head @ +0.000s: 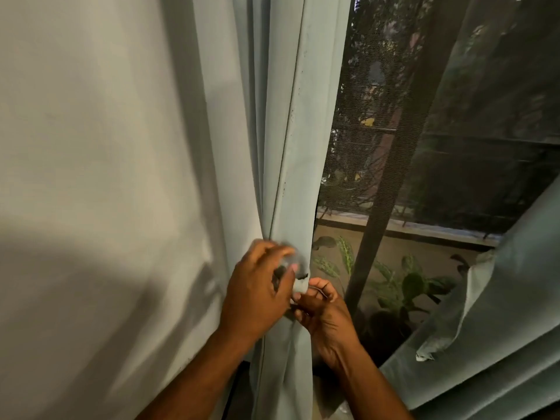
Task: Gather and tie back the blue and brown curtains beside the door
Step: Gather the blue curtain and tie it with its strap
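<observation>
A pale blue curtain [291, 165] hangs in gathered folds beside the wall, bunched narrow at waist height. My left hand [257, 292] wraps around the bunch from the left and pinches a strip of the same pale fabric, a tie-back [300, 284]. My right hand [324, 313] meets it from the right, its fingers closed on the tie-back's end. The two hands touch in front of the bunch. A second pale blue curtain [497, 334] hangs loose at the lower right. No brown curtain is in view.
A plain white wall [91, 177] fills the left half. Behind the curtains a dark mesh screen door [454, 131] with a black upright frame bar [391, 183] looks onto a balcony with potted leafy plants [403, 286].
</observation>
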